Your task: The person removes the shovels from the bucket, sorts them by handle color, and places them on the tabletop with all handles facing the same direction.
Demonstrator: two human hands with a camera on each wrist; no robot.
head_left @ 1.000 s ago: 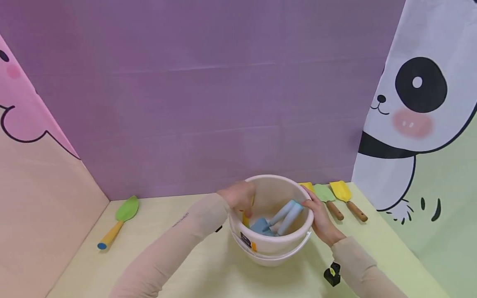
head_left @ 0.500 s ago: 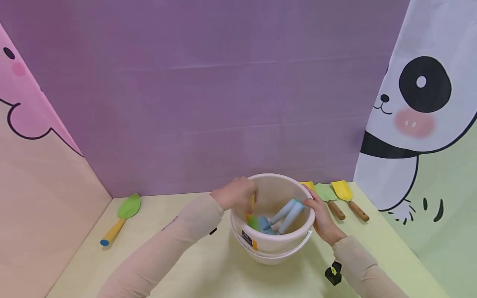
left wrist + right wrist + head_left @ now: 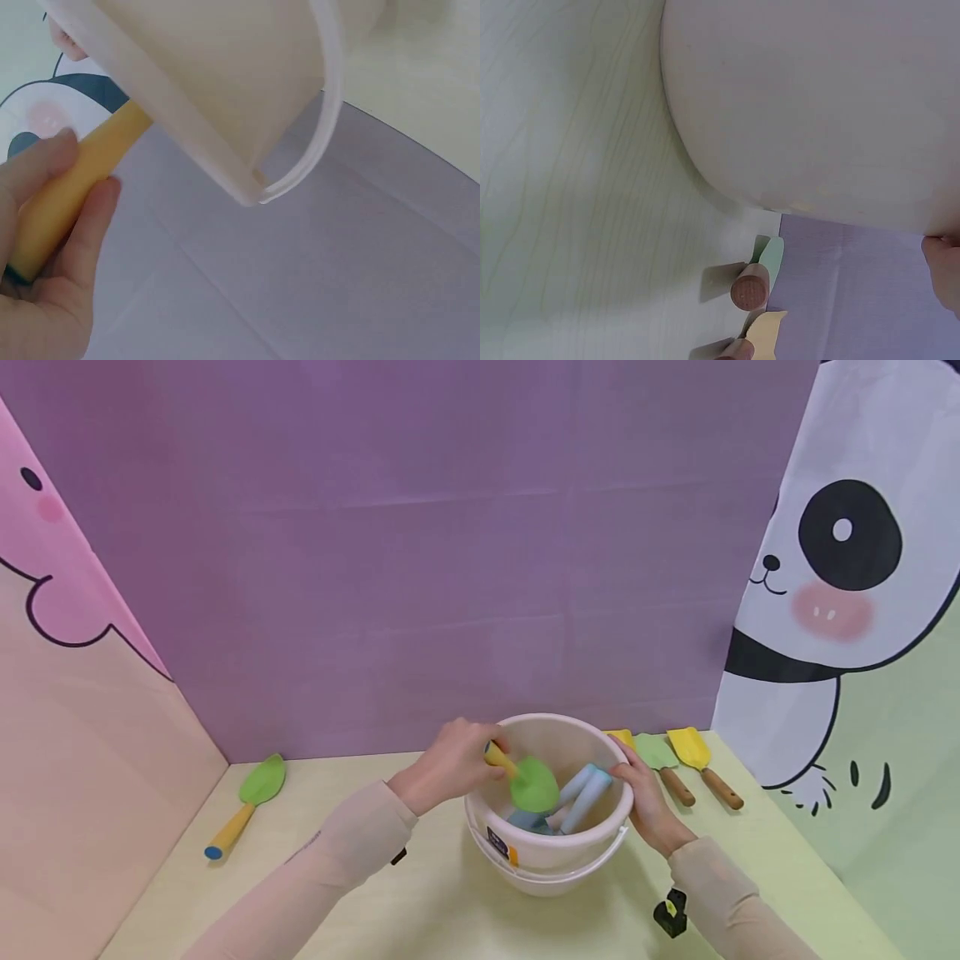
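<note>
In the head view my left hand (image 3: 448, 762) pinches the yellow handle of a green toy shovel (image 3: 535, 787), whose leaf-shaped blade is over the mouth of a white bucket (image 3: 555, 857). The left wrist view shows thumb and fingers around the yellow handle (image 3: 84, 184), close beside the bucket rim (image 3: 161, 94). My right hand (image 3: 651, 802) grips the rim on the bucket's right side, thumb at the lip. Inside lie tools with pale blue handles (image 3: 587, 802) and a blue-grey head (image 3: 528, 821). The bucket's white carrying handle hangs down at the front.
A second green toy shovel (image 3: 262, 783) with a yellow handle lies at the table's left. Behind the bucket at right are a yellow shovel (image 3: 688, 748), a pale green one (image 3: 655, 750) and a partly hidden yellow one (image 3: 621, 737). A purple backdrop (image 3: 465, 568) stands behind.
My left hand has drawn back left from inside the bucket, lifting the green shovel so its blade now shows above the blue tools. The right hand stays on the rim.
</note>
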